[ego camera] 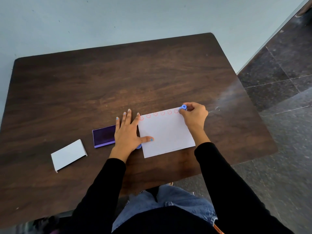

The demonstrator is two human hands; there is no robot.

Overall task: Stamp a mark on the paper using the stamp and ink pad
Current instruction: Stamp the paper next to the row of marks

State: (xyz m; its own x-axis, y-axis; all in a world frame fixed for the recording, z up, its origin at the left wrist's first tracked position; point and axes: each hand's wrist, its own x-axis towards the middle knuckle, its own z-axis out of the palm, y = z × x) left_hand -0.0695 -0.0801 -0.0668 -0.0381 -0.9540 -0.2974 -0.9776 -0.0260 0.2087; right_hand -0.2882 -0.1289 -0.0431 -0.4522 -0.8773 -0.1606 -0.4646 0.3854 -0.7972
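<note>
A white sheet of paper (166,134) lies on the dark wooden table (118,78), with a row of several red smiley marks along its far edge. My right hand (194,116) grips a small blue stamp (183,107) and holds it at the paper's far right corner. My left hand (128,130) lies flat, fingers spread, with the thumb pressing the paper's left edge. An open purple ink pad (103,136) sits just left of that hand, partly hidden under it.
A white lid or box (68,155) rests on the table to the left of the ink pad. A small blue piece (139,146) peeks out below my left hand. The table's right edge drops to a dark tiled floor (283,92).
</note>
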